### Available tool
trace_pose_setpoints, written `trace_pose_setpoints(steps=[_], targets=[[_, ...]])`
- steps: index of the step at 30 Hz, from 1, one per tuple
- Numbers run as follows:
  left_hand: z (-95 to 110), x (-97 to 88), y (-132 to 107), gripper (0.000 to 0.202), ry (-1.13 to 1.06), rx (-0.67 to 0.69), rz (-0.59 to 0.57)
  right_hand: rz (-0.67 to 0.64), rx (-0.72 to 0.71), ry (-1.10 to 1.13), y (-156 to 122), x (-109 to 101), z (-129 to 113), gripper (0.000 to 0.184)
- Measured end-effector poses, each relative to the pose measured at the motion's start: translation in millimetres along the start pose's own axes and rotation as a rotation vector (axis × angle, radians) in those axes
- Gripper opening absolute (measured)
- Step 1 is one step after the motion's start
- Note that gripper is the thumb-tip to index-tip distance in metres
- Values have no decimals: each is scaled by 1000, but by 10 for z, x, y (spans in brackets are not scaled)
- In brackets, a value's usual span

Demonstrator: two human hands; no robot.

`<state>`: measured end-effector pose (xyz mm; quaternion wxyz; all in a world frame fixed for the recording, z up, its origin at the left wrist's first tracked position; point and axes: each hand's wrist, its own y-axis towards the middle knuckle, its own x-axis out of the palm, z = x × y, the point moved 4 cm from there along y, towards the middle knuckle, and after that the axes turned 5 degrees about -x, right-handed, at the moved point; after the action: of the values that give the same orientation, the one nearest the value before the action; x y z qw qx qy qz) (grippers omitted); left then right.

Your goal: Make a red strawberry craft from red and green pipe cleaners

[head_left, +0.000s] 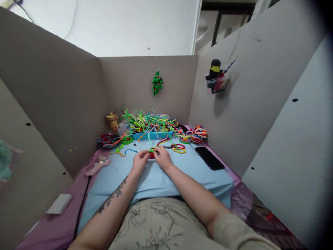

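Note:
Both hands meet over the middle of the blue cloth (pixel 156 180). My left hand (pixel 140 160) pinches one end of a short bright green pipe cleaner (pixel 151 150). Its other end is between the closed fingers of my right hand (pixel 163 158). Just below it, between the hands, shows a red piece (pixel 151 156); whether it is held or lies on the cloth I cannot tell. Scissors (pixel 179 148) with red and yellow handles lie just beyond my right hand. Loose blue (pixel 130 151) and orange pipe cleaners (pixel 117 154) are left of my left hand.
A blue tray (pixel 152 135) heaped with colourful pipe cleaners stands at the back. Striped fuzzy pieces (pixel 199 134) sit right of it. A black phone (pixel 209 158) lies at right, a pink glue gun (pixel 98 166) with a cord at left. Grey partitions (pixel 145 66) surround the table.

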<state>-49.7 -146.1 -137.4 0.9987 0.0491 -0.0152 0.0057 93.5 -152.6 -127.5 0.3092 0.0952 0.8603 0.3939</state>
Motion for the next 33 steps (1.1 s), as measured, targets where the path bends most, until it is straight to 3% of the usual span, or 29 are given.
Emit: trace_pose_setpoints(steps=[12,23,33], targets=[[22,25,-40,34,-58,-67,4,-37,21,-97,3,-11,-31,7],[18,39,-55,43,-75,-124,-6,-74,-83,-196,8,8,-82,13],[24,24,-33,33,-6,-35,16,-106,-79,-98,-19,24,-76,9]])
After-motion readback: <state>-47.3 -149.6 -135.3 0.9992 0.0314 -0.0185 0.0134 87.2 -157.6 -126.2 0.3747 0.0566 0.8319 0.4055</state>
